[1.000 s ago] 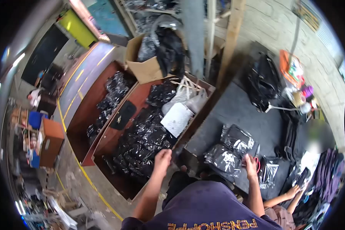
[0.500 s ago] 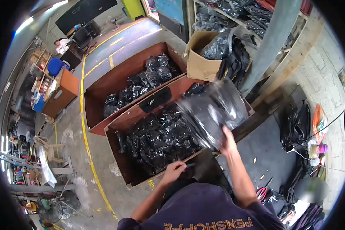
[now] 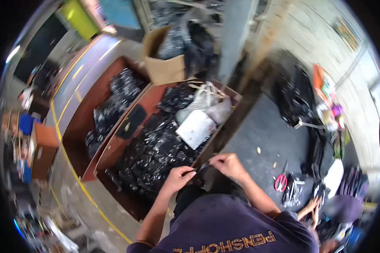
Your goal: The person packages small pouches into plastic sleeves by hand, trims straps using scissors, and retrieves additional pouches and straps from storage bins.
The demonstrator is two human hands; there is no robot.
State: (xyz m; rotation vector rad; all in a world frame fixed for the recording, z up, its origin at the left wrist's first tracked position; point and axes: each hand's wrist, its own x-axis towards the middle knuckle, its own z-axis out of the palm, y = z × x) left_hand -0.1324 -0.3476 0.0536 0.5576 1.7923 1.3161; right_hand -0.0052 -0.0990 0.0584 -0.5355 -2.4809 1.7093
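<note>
My left hand is closed in a pinch in front of the near wooden bin. Close by on its right, my right hand is also closed, fingertips pressed together. Something small and dark may lie between the two hands, but it is blurred and I cannot make it out. Beyond them, black items in shiny clear plastic fill much of the bin. A white packet and pale plastic bags lie on top at its right end.
A second wooden bin with wrapped black bundles stands beyond. A cardboard box sits at the bins' far end, near a grey post. On the dark table to the right lie red-handled scissors. Another person's hands are at lower right.
The plastic-wrapped black item has left my right hand, which has come back beside my left hand. The white packet and pale bags now show. My view has turned right.
</note>
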